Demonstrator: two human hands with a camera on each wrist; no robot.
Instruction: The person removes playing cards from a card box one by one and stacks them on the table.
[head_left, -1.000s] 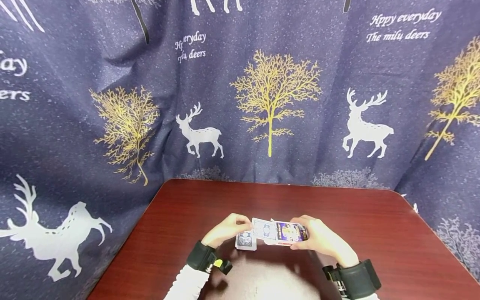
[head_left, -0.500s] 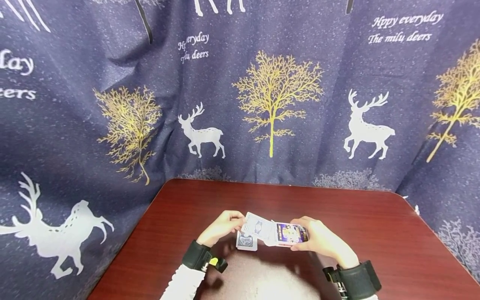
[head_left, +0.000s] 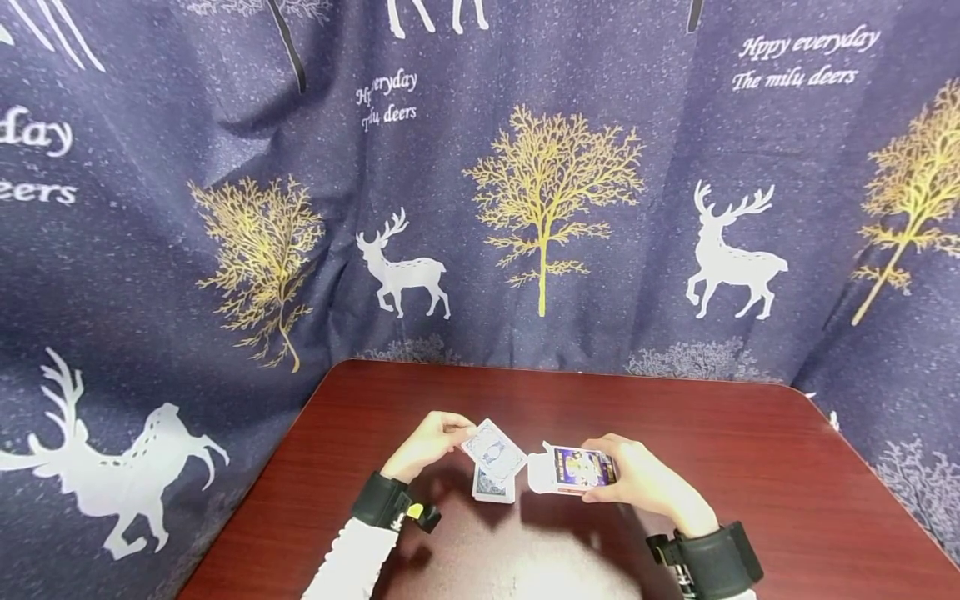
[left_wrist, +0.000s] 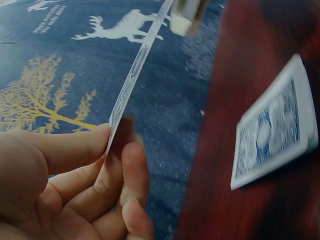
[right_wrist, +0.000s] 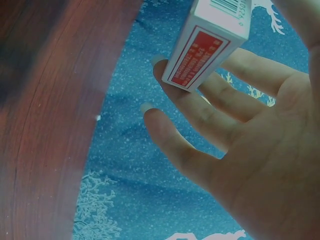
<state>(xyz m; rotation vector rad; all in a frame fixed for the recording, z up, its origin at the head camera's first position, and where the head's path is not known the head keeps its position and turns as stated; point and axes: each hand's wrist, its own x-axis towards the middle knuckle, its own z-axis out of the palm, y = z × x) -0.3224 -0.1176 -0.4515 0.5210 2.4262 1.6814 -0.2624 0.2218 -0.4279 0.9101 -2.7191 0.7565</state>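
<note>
Now that our left hand has pinched one card clear of the box our right hand grips, it hangs above the pile.

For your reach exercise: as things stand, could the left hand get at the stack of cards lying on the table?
Probably yes. The stack of cards lies just below the left hand with nothing between, but its fingers already pinch a single card, which it would have to set down first.

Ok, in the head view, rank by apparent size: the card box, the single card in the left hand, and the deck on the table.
1. Card box, largest.
2. Single card, held higher, so nearness to the camera may inflate it.
3. Deck, smallest, though the card partly hides it.
</note>
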